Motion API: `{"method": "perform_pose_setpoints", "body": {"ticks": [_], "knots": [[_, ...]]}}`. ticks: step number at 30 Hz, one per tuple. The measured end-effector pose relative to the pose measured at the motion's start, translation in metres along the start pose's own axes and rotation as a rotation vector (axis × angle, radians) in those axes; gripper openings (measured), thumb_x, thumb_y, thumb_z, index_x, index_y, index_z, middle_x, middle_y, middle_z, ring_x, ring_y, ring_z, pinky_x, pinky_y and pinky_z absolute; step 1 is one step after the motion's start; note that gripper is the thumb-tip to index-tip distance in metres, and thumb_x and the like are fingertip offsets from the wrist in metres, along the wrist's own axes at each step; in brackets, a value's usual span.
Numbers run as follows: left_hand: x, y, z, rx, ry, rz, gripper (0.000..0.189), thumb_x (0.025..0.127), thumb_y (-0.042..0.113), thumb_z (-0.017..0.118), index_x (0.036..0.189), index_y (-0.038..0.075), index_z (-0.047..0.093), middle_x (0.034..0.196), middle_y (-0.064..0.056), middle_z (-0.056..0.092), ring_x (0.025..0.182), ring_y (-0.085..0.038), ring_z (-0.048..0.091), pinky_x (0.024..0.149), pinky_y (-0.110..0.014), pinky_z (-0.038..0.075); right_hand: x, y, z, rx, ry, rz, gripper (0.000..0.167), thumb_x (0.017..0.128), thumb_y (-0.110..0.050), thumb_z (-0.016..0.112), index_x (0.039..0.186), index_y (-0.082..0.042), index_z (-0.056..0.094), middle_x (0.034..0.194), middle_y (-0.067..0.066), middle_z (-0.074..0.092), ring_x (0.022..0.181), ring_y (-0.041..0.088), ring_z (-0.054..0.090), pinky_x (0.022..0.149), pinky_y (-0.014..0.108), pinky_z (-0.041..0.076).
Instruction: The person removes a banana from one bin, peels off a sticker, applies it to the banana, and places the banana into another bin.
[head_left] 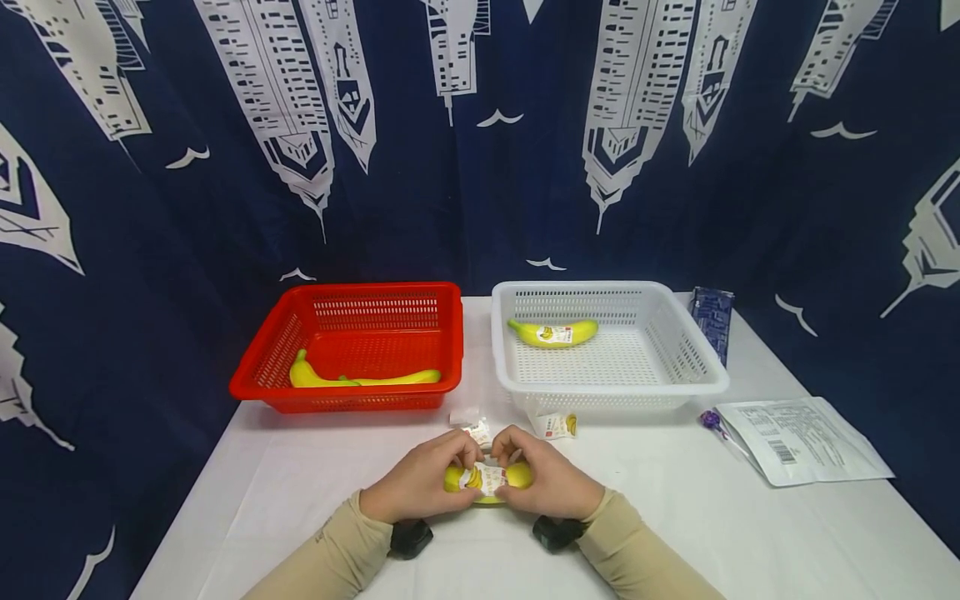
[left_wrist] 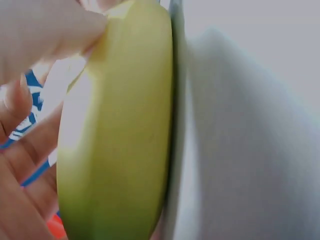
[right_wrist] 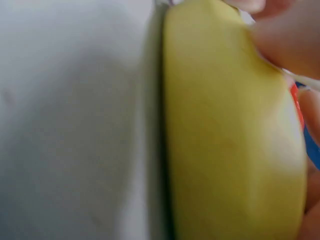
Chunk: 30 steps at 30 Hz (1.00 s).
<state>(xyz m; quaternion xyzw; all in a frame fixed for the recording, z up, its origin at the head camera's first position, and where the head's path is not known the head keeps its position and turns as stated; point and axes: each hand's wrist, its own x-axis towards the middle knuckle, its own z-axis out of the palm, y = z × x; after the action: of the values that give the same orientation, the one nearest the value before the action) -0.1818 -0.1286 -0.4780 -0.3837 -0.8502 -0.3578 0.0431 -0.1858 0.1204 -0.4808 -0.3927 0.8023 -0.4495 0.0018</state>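
Note:
A yellow banana (head_left: 486, 500) lies crosswise on the white table near its front, with a white printed label (head_left: 489, 478) across its upper side. My left hand (head_left: 431, 475) pinches the label's left end, fingers curled over the banana. At the other end, my right hand (head_left: 551, 477) pinches the label in the same way. Close up in the left wrist view, the thumb (left_wrist: 50, 35) rests at the label's edge against the banana (left_wrist: 117, 120). The right wrist view has that thumb (right_wrist: 295, 40) on the banana (right_wrist: 225, 130), a thin white edge beside it.
Behind the hands stand a red basket (head_left: 348, 403) with bananas (head_left: 318, 372) and a white basket (head_left: 611, 388) holding one labelled banana (head_left: 555, 334). Label pieces (head_left: 556, 426) lie before them. At right are a lollipop (head_left: 711, 419), a white packet (head_left: 802, 442) and a blue packet (head_left: 712, 321).

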Motion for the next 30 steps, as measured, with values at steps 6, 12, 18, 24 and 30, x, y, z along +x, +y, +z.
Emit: {"method": "perform_pose_setpoints", "body": {"ticks": [6,12,18,24,30], "knots": [[0.001,0.002,0.006,0.063,0.059,0.039,0.045,0.077,0.027,0.091,0.089,0.021,0.048,0.093,0.013,0.054,0.085,-0.002,0.052,0.074,-0.016,0.043,0.001,-0.003,0.005,-0.046,0.03,-0.027,0.045,0.077,-0.006,0.083,0.112,-0.013,0.056,0.1,-0.008,0.06,0.094,0.008,0.059,0.085,0.032,0.053],[0.001,0.003,-0.002,-0.064,-0.05,0.018,0.035,0.086,0.019,0.084,0.096,0.019,0.051,0.103,0.01,0.059,0.097,-0.005,0.059,0.088,-0.023,0.052,0.001,-0.004,0.001,-0.072,-0.007,-0.007,0.045,0.079,-0.005,0.079,0.115,-0.016,0.056,0.106,-0.011,0.061,0.098,0.008,0.061,0.09,0.031,0.053],[-0.003,-0.003,-0.013,-0.173,-0.128,0.025,0.027,0.094,0.006,0.074,0.101,0.02,0.053,0.123,0.008,0.063,0.111,-0.008,0.062,0.102,-0.03,0.051,0.003,-0.004,-0.002,-0.027,-0.061,-0.01,0.043,0.085,-0.003,0.075,0.12,-0.016,0.055,0.113,-0.008,0.063,0.107,0.011,0.062,0.098,0.033,0.052],[-0.003,-0.006,-0.012,-0.128,-0.076,0.106,0.022,0.094,0.008,0.074,0.098,0.021,0.058,0.123,0.009,0.065,0.121,-0.011,0.059,0.112,-0.033,0.044,0.002,-0.002,0.0,-0.028,-0.031,-0.074,0.038,0.083,0.0,0.075,0.112,-0.016,0.056,0.111,-0.006,0.061,0.107,0.012,0.061,0.097,0.033,0.052],[0.001,-0.004,-0.007,-0.099,-0.029,0.134,0.02,0.09,0.007,0.077,0.098,0.02,0.065,0.122,0.008,0.064,0.121,-0.013,0.061,0.104,-0.029,0.049,-0.001,-0.001,0.0,-0.032,0.023,-0.138,0.045,0.08,0.004,0.077,0.115,-0.013,0.054,0.113,-0.002,0.06,0.107,0.016,0.06,0.094,0.035,0.054]]}}
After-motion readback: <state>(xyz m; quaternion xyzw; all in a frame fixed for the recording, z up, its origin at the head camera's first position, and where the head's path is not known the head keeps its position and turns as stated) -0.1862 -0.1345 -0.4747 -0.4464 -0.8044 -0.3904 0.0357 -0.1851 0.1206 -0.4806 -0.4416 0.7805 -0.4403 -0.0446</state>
